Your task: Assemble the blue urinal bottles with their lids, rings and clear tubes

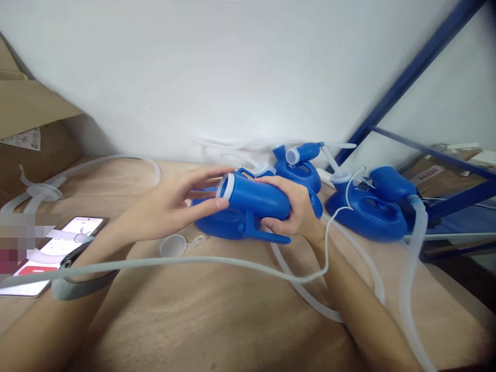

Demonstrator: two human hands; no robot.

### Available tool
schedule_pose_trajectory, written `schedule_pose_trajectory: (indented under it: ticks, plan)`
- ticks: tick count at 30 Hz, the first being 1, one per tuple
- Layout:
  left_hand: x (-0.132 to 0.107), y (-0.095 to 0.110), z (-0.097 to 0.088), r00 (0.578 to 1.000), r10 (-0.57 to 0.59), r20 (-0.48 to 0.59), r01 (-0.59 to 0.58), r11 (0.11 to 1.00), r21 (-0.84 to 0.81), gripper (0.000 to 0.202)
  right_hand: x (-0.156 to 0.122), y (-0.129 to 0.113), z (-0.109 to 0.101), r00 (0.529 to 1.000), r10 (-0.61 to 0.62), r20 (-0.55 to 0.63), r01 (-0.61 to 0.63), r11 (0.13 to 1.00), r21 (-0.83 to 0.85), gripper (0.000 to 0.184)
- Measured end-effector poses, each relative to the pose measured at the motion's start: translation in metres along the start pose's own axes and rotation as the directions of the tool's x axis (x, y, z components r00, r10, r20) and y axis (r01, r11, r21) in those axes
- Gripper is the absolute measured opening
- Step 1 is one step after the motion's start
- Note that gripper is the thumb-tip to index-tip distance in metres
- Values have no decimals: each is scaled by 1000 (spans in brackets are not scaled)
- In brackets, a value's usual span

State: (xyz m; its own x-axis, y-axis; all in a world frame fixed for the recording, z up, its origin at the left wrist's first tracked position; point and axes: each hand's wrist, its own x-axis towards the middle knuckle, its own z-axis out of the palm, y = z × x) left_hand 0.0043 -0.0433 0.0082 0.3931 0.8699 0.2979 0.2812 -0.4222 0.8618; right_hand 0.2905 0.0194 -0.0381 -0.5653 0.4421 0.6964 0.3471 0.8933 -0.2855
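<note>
The right hand [296, 209] is wrapped tight round the neck of a blue urinal bottle [258, 199], holding it on its side just above the tabletop [194, 320]. The left hand [174, 204], fingers half spread, meets the bottle's white rim [221, 186] with thumb and fingertips and seems to pinch it, though blur hides the contact. A white cap [174, 246] lies loose on the tabletop just below, so the mouth is uncapped. Behind to the right, two more blue bottles [368, 214] already carry clear hoses [411, 268]; the held one shows none. A phone [58, 253] lies far left.
</note>
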Motion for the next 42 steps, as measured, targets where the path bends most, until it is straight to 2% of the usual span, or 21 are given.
schedule_pose_trajectory:
  ticks: [7,26,33,42]
  plan:
    - [0,-7,-7,997,75,-9,-72,984,163,54,0,-2,-2,1000,6,4,-6,1000,1,66]
    - [1,-7,-3,979,203,-16,-197,966,165,53,1,-5,-4,999,-36,4,36,999,19,62]
    - [2,-16,0,951,308,-12,-300,934,193,57,0,1,-4,997,-76,11,75,996,42,62]
    - [1,-19,3,906,421,-29,-399,877,269,59,1,0,-6,999,-51,12,50,995,89,58]
